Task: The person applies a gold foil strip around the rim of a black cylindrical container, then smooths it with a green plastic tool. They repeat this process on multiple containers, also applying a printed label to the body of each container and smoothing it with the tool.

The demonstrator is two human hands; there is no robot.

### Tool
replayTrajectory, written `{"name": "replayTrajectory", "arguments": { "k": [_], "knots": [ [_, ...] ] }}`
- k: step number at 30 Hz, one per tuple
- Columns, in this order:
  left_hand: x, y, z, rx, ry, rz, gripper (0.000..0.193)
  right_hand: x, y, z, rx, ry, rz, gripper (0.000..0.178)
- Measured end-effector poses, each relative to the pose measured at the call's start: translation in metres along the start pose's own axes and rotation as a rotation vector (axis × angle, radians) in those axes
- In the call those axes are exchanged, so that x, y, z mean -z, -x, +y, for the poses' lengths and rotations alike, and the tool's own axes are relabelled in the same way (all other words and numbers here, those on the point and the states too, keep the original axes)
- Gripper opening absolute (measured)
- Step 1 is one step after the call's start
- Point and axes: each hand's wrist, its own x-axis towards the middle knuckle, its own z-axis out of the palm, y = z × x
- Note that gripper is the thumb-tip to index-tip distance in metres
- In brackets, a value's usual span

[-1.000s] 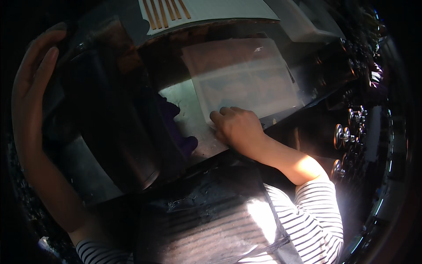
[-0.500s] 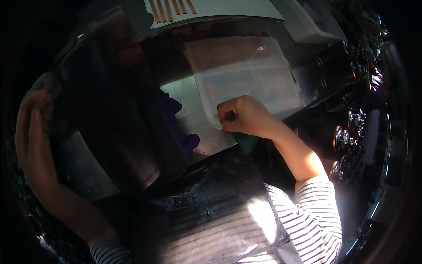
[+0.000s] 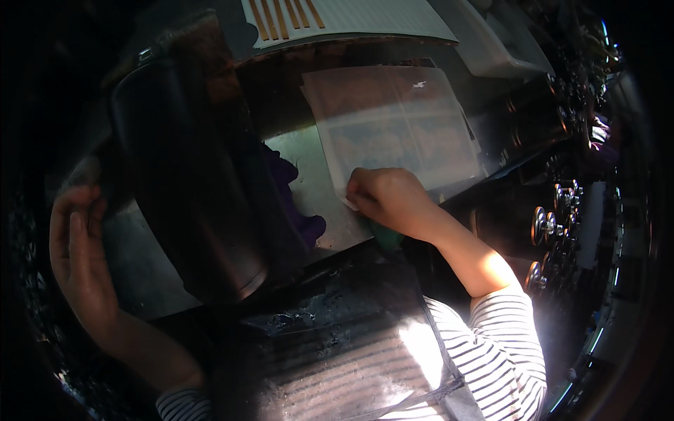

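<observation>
My right hand [image 3: 387,199] is closed in a pinch on the lower left corner of a translucent whitish sheet [image 3: 393,119], through which faint rectangular panels show. Left of it lies a dark purple cloth or glove-like piece [image 3: 303,226] on a metal surface [image 3: 305,151]. A large dark rounded machine body [image 3: 175,161] stands between my two hands. On its far left side, my left hand [image 3: 81,242] is raised with bent fingers around something clear and blurred; shadow hides what it is.
Across the top lies a white ribbed board [image 3: 351,21] with several thin brown strips [image 3: 288,17]. A pale plastic bin [image 3: 491,42] stands at the upper right. Several round metal knobs or discs [image 3: 544,224] line the right side. A dark apron [image 3: 316,330] covers my front.
My left hand has come inward to the right and somewhat down. My right hand has turned slightly, keeping its pinch on the sheet's corner. The whole view has shifted a little.
</observation>
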Motion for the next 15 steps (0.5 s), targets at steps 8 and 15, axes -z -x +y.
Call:
{"name": "replayTrajectory", "arguments": {
  "k": [8,15],
  "knots": [
    [-0.007,0.003,-0.011,0.042,0.167,0.078,0.027,0.092,0.020,0.051,-0.375,0.421,0.542,0.013],
    [-0.037,0.005,0.009,0.188,0.117,0.336,0.027,0.085,-0.011,0.058,-0.266,0.783,0.563,0.054]
  ]
}}
